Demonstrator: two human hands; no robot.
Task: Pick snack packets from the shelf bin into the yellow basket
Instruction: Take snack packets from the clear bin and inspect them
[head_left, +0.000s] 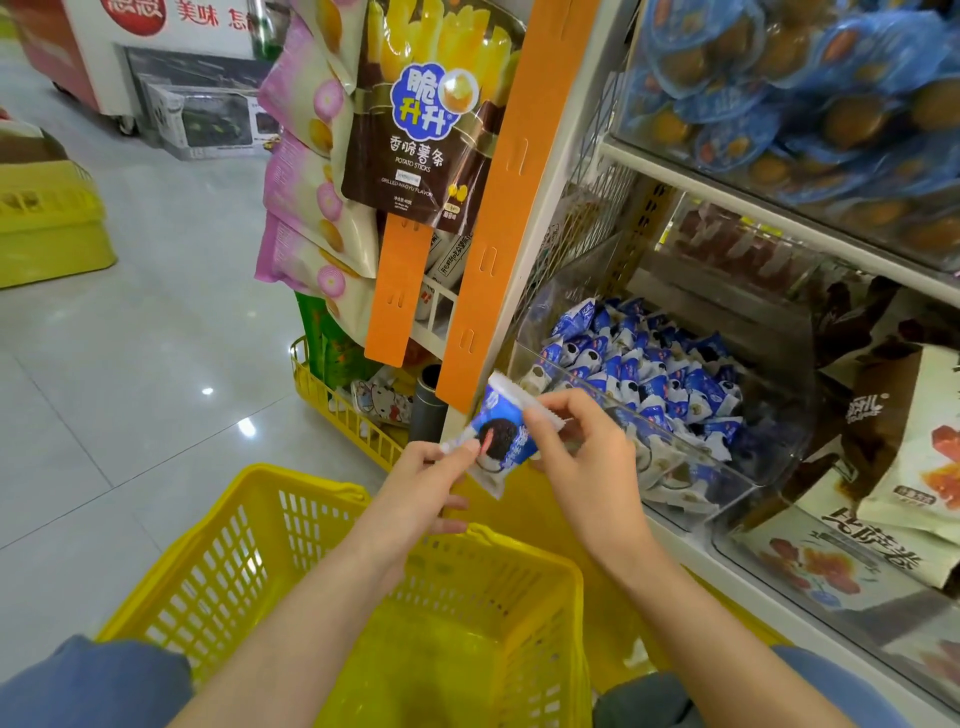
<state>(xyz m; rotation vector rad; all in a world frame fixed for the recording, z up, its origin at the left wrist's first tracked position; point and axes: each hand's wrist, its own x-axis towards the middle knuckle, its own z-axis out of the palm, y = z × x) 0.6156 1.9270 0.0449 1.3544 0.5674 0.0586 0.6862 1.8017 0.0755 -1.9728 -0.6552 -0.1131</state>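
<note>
A blue and white snack packet (503, 432) with a dark cookie picture is held between both hands, above the far rim of the yellow basket (270, 566). My left hand (423, 486) pinches its lower left end. My right hand (582, 452) pinches its upper right crimped edge. The basket stands on the floor in front of me and shows only its yellow bottom. To the right, a clear shelf bin (727, 467) holds several more of the same blue packets (660, 374).
An orange upright strip (498, 208) and hanging potato stick bags (415, 119) stand just behind the packet. A yellow wire rack (337, 405) sits low by the shelf end. Another yellow basket (47, 218) is far left on the tiled floor. More snack bins fill the right shelves.
</note>
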